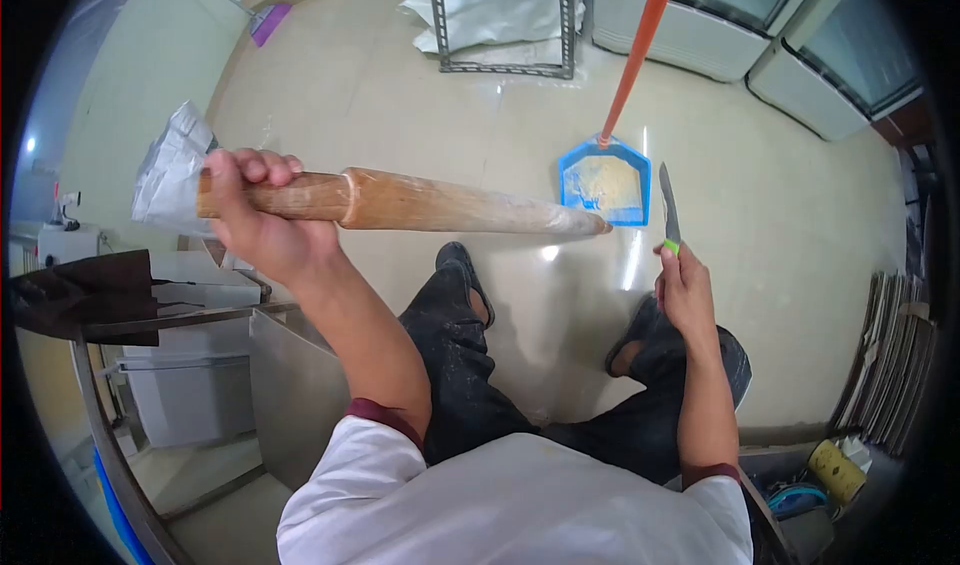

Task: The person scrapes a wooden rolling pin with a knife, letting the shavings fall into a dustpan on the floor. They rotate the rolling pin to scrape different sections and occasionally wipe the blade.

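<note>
My left hand (265, 205) is wrapped round one handle of a long wooden rolling pin (430, 202), held out level across the view. Flour whitens the pin's far half, and its tip overlaps the edge of a blue dustpan (648, 187) in this view. My right hand (686, 290) grips a knife (669, 205) by its green handle, the blade pointing away from me. Just beyond the left hand is a crumpled silvery-white bag (170, 170), partly hidden behind the hand and the pin's handle.
The dustpan, with pale powder in it, stands on the tiled floor (520, 295) with an orange pole (640, 50). A metal rack (505, 68) and white glass-fronted cabinets (680, 35) are at the back. Flattened cardboard (880, 355) leans at right; a grey bin (190, 395) stands left.
</note>
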The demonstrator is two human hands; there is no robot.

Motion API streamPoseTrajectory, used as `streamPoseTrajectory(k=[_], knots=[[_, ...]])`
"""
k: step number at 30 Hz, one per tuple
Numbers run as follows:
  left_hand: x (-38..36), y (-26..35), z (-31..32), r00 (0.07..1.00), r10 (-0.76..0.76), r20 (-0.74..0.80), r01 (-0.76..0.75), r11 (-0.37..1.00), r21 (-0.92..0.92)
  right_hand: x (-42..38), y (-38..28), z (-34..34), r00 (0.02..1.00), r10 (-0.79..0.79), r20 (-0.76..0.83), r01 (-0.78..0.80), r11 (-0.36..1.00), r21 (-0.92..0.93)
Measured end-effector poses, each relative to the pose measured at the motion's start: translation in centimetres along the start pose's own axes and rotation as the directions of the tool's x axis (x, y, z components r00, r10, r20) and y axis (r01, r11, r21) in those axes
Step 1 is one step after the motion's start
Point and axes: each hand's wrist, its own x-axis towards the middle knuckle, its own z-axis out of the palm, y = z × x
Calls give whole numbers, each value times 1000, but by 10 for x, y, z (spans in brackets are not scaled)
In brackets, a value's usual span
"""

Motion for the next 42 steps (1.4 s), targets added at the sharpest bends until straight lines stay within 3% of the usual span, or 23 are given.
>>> streamPoseTrajectory(k=[3, 6, 8, 9, 10, 11, 13, 20, 22, 28, 31, 34, 37, 42], knots=[[3, -9, -4, 995, 27, -98, -27, 1000, 2, -3, 12, 22, 992, -128, -25, 123, 983, -138], [5, -16, -8, 987, -2, -158, 5, 1000, 22, -8, 7, 54, 984, -145, 107, 171, 940, -295], [10, -20, -13, 976, -17, -218, 24, 999, 31, -25, -32, 80, 944, -250, 216, 315, 876, -365], [14, -23, -17, 972, -24, -232, 31, 999, 26, -33, -59, 91, 844, -381, 377, 502, 808, -309], [18, -26, -23, 969, -31, -245, 39, 999, 25, -42, -85, 104, 733, -569, 373, 668, 706, -234], [21, -29, -28, 966, -34, -257, 42, 999, 25, -47, -121, 119, 822, -338, 459, 473, 854, -218], [24, -33, -31, 957, -43, -288, 59, 997, 48, -50, -152, 139, 762, -487, 427, 562, 824, -63], [32, -42, -51, 929, -27, -370, 66, 993, 94, -29, -172, 161, 766, -473, 435, 565, 819, -104], [36, -45, -58, 930, -18, -368, 58, 994, 98, -21, -161, 166, 788, -460, 409, 547, 828, -124], [34, -49, -64, 905, -6, -425, 76, 986, 147, 11, -117, 172, 874, -176, 454, 328, 902, -282], [35, -52, -68, 904, -4, -427, 78, 985, 156, 35, -67, 179, 939, -159, 304, 258, 912, -320], [36, -54, -73, 898, -2, -440, 87, 981, 173, 60, -15, 176, 964, -91, 252, 179, 918, -354], [35, -58, -76, 901, -31, -433, 114, 980, 165, 76, 21, 171, 963, -131, 236, 207, 919, -336], [39, -59, -83, 889, -18, -457, 110, 978, 175, 86, 49, 175, 975, -51, 215, 140, 895, -425]])
